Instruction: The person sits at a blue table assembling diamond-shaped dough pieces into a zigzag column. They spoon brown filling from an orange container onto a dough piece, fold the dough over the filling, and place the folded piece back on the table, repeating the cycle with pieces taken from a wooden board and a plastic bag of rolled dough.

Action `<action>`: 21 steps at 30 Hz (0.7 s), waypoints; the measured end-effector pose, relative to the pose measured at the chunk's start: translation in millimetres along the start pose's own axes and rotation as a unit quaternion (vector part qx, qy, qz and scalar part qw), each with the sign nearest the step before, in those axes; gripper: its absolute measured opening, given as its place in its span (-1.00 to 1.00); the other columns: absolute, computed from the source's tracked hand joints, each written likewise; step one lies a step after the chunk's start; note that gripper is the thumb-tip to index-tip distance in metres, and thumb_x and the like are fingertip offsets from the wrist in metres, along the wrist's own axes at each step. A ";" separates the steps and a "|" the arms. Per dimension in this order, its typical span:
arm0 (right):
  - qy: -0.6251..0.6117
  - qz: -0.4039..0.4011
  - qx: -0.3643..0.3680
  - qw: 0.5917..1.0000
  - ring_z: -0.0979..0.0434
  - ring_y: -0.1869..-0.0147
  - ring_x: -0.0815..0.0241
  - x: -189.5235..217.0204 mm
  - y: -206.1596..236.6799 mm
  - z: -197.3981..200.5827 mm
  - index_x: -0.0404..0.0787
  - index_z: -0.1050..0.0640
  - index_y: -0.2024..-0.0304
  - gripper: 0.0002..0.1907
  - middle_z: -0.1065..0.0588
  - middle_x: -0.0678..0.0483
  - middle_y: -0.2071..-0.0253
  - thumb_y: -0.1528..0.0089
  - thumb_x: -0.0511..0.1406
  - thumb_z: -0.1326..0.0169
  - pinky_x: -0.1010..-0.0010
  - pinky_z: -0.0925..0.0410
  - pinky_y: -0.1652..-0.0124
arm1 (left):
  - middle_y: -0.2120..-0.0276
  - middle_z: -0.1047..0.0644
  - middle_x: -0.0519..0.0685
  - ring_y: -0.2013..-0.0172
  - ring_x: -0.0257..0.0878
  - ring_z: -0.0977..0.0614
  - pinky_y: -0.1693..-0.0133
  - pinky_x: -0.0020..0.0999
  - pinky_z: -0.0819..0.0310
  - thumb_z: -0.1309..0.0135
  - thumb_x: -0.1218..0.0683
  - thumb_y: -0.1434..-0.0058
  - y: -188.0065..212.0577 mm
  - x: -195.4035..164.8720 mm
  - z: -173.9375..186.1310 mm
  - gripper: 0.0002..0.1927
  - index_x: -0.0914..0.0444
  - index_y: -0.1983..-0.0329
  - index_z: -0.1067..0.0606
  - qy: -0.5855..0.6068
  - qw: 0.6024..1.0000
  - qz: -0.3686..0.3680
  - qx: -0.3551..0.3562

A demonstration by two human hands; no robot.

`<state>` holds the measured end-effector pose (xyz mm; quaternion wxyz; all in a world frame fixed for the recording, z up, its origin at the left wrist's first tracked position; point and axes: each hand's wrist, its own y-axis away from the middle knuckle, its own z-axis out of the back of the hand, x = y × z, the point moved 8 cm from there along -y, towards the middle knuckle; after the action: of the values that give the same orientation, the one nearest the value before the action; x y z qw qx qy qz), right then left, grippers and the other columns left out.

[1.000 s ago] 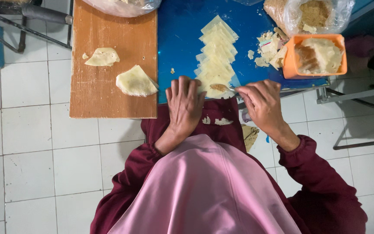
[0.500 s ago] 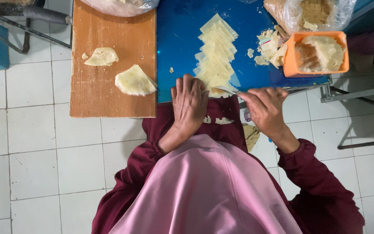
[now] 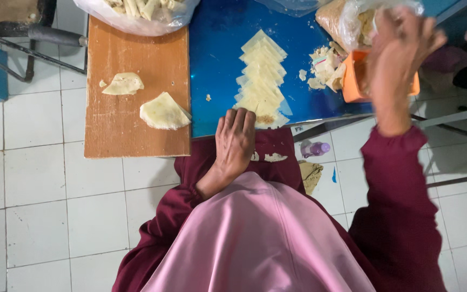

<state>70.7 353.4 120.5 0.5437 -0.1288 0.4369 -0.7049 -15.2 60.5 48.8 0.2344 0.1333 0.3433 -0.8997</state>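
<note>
two hands work at a blue table (image 3: 217,65) seen from above. the left hand (image 3: 234,141) lies flat and released at the near edge of the table, fingertips touching the near end of a row of pale pastry wrappers (image 3: 261,78) that overlap in a line running away to the far side. the right hand (image 3: 401,46) is raised over an orange tub (image 3: 352,81) at the right; it is blurred, fingers loosely curled, and i cannot tell whether it grips anything. just left of the tub lies a heap of dough scraps (image 3: 322,67), and beyond it a clear bag of filling (image 3: 347,19). left of the table a wooden board (image 3: 136,108) carries two folded wrappers (image 3: 163,112), well apart from the hands. another plastic bag (image 3: 141,13) rests at its far end.
</note>
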 end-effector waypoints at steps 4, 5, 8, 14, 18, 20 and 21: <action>-0.434 -0.138 0.202 0.867 -0.54 -0.16 0.04 89.4 38.4 16.1 -0.07 -0.59 0.05 -0.87 -0.56 0.07 0.03 -0.36 -0.34 -0.23 0.20 -0.30 -0.22 | 0.23 -0.45 0.06 0.17 -0.02 -0.47 0.15 -0.15 -0.35 -0.05 0.26 -0.18 0.1 0.3 2.1 -0.82 0.30 0.15 -0.40 0.007 1.000 -0.005 -0.017; -0.384 -0.133 0.243 0.881 -0.49 -0.07 0.00 110.9 46.6 20.9 -0.10 -0.62 0.07 -0.83 -0.55 0.04 0.08 -0.29 -0.31 -0.28 0.16 -0.24 -0.10 | 0.23 -0.45 0.07 0.17 -0.02 -0.47 0.15 -0.15 -0.36 -0.05 0.27 -0.18 0.1 0.8 0.9 -0.83 0.30 0.16 -0.40 0.009 1.000 -0.004 -0.013; -0.362 -0.129 0.256 0.887 -0.42 -0.08 -0.04 138.5 58.6 44.9 -0.20 -0.60 -0.02 -0.66 -0.51 -0.02 0.05 -0.21 -0.28 -0.32 0.13 -0.19 -0.05 | 0.21 -0.46 0.07 0.16 -0.01 -0.48 0.14 -0.15 -0.39 -0.05 0.27 -0.20 1.3 1.5 1.2 -0.83 0.31 0.15 -0.40 0.026 0.999 0.000 -0.020; -0.350 -0.129 0.180 0.910 -0.46 -0.09 0.04 150.3 64.3 54.5 -0.17 -0.60 0.00 -0.75 -0.49 0.04 0.06 -0.27 -0.36 -0.29 0.19 -0.22 -0.05 | 0.20 -0.47 0.08 0.15 0.00 -0.51 0.11 -0.15 -0.43 -0.04 0.29 -0.20 -0.6 1.7 5.3 -0.81 0.31 0.11 -0.41 0.056 0.998 0.011 -0.028; -0.327 -0.119 0.132 0.928 -0.49 -0.03 0.07 153.5 72.7 52.5 -0.14 -0.61 0.07 -0.83 -0.49 0.07 0.09 -0.30 -0.41 -0.29 0.22 -0.26 -0.01 | 0.19 -0.48 0.08 0.15 0.00 -0.53 0.12 -0.15 -0.43 -0.05 0.30 -0.23 -2.9 1.3 9.2 -0.80 0.31 0.08 -0.42 0.058 0.998 0.011 -0.035; -0.339 -0.125 0.122 0.924 -0.50 -0.05 0.06 152.1 74.9 51.8 -0.17 -0.60 0.06 -0.84 -0.49 0.07 0.08 -0.32 -0.42 -0.27 0.22 -0.29 -0.03 | 0.19 -0.48 0.07 0.15 0.00 -0.53 0.12 -0.15 -0.45 -0.04 0.30 -0.24 -4.2 1.2 10.3 -0.78 0.30 0.05 -0.42 0.056 0.998 0.010 -0.041; -0.345 -0.128 0.118 0.922 -0.50 -0.07 0.06 151.3 75.2 52.3 -0.19 -0.59 0.06 -0.85 -0.49 0.07 0.07 -0.34 -0.43 -0.26 0.22 -0.30 -0.04 | 0.19 -0.49 0.06 0.16 0.00 -0.54 0.11 -0.15 -0.46 -0.04 0.30 -0.24 -4.2 1.1 10.9 -0.78 0.29 0.04 -0.42 0.056 0.997 0.010 -0.043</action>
<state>97.4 193.5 49.9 0.5769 -0.3540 0.1153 -0.7270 -19.2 55.5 58.7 0.2293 0.1765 0.3933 -0.8727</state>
